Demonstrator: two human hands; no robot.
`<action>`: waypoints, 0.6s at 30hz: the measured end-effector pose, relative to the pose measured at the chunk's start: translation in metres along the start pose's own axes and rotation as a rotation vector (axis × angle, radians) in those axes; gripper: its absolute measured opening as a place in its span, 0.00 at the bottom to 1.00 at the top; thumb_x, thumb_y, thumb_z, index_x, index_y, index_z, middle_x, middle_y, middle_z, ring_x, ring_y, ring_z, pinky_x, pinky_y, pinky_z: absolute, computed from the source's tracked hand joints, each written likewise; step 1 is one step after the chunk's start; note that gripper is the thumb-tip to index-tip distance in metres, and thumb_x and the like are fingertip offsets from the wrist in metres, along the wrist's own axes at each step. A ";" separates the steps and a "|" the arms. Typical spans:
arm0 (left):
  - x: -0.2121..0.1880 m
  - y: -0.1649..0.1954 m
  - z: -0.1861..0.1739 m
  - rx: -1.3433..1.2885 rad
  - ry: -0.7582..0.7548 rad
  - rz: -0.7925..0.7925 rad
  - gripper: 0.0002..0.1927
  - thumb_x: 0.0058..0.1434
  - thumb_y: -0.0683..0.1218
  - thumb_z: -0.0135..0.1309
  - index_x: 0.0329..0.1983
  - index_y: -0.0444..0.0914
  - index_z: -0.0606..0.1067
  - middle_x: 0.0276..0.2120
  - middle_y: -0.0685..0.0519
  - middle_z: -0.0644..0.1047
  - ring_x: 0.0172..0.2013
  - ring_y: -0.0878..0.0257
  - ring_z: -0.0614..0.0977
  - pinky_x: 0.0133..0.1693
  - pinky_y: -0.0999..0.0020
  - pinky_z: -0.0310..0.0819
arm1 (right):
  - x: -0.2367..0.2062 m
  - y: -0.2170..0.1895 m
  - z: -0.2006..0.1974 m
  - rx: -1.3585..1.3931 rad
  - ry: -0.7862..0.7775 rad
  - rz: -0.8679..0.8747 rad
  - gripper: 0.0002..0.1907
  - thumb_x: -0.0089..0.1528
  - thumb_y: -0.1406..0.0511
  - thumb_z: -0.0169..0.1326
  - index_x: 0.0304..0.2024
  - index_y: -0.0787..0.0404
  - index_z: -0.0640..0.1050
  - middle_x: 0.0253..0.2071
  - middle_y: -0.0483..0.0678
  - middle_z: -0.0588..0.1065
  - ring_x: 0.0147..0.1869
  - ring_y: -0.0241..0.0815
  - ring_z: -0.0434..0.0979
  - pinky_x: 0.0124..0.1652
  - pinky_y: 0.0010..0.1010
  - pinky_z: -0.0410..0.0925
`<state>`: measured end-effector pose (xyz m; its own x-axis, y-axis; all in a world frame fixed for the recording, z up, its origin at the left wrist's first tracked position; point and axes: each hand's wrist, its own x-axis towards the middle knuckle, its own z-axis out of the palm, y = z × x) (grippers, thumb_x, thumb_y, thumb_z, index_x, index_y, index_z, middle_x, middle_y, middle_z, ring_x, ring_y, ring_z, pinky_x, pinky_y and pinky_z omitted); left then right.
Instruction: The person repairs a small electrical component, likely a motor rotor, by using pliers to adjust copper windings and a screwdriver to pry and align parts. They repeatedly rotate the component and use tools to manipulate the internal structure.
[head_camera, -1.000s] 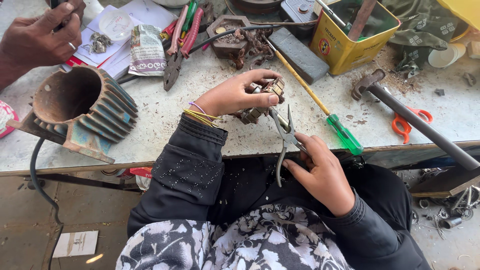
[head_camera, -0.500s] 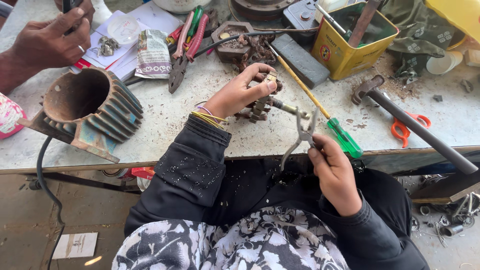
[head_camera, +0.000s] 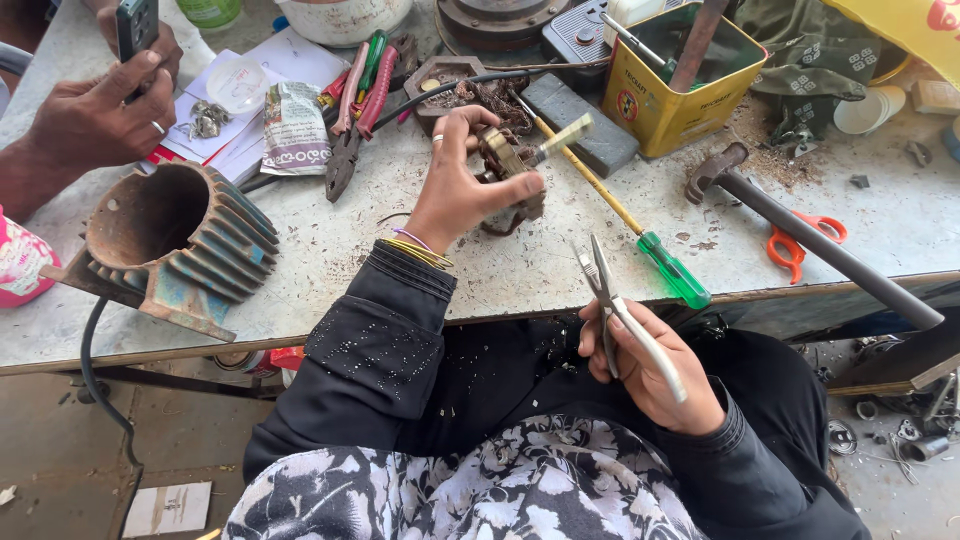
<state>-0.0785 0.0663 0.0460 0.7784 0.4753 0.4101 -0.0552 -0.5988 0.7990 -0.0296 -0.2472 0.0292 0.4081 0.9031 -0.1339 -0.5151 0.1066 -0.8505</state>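
Observation:
My left hand (head_camera: 462, 185) grips a small rusty metal part (head_camera: 507, 165) and holds it just above the worn white workbench (head_camera: 420, 280). My right hand (head_camera: 650, 365) sits lower, near the bench's front edge, closed around the white handles of a pair of long-nose pliers (head_camera: 612, 305). The pliers' jaws point up toward the bench and are apart from the metal part. A screwdriver with a green handle (head_camera: 672, 270) lies on the bench between my hands.
A rusty finned engine cylinder (head_camera: 165, 240) stands at the left. Red-handled pliers (head_camera: 355, 110), a yellow tin (head_camera: 680, 75), a hammer (head_camera: 800, 225) and orange scissors (head_camera: 800, 240) lie around. Another person's hands (head_camera: 100, 110) hold a phone at the far left.
My right hand has drawn the pliers back from the metal part toward my lap. My left hand has lifted and turned the part further away over the bench.

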 end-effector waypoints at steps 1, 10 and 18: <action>0.000 -0.002 0.004 0.054 0.022 0.034 0.51 0.44 0.74 0.68 0.58 0.40 0.60 0.52 0.46 0.62 0.58 0.50 0.70 0.61 0.50 0.74 | -0.001 -0.002 0.001 -0.001 0.009 0.011 0.16 0.71 0.64 0.41 0.55 0.69 0.71 0.34 0.49 0.72 0.33 0.36 0.65 0.32 0.26 0.62; 0.001 -0.011 -0.002 0.151 -0.042 0.278 0.52 0.47 0.80 0.63 0.54 0.40 0.57 0.55 0.44 0.60 0.64 0.48 0.63 0.66 0.47 0.68 | 0.000 0.001 -0.004 -0.237 0.058 -0.101 0.20 0.71 0.67 0.42 0.63 0.67 0.72 0.35 0.42 0.71 0.31 0.28 0.61 0.28 0.19 0.58; -0.002 0.008 -0.009 0.071 -0.102 -0.020 0.49 0.56 0.76 0.53 0.70 0.42 0.60 0.61 0.41 0.69 0.64 0.47 0.68 0.62 0.47 0.67 | 0.020 0.002 -0.009 -0.786 0.208 -0.195 0.21 0.68 0.66 0.49 0.62 0.65 0.73 0.32 0.40 0.74 0.27 0.26 0.66 0.27 0.18 0.63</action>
<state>-0.0861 0.0667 0.0558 0.8387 0.4218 0.3445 0.0025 -0.6355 0.7721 -0.0160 -0.2330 0.0204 0.6061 0.7949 0.0269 0.2234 -0.1377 -0.9650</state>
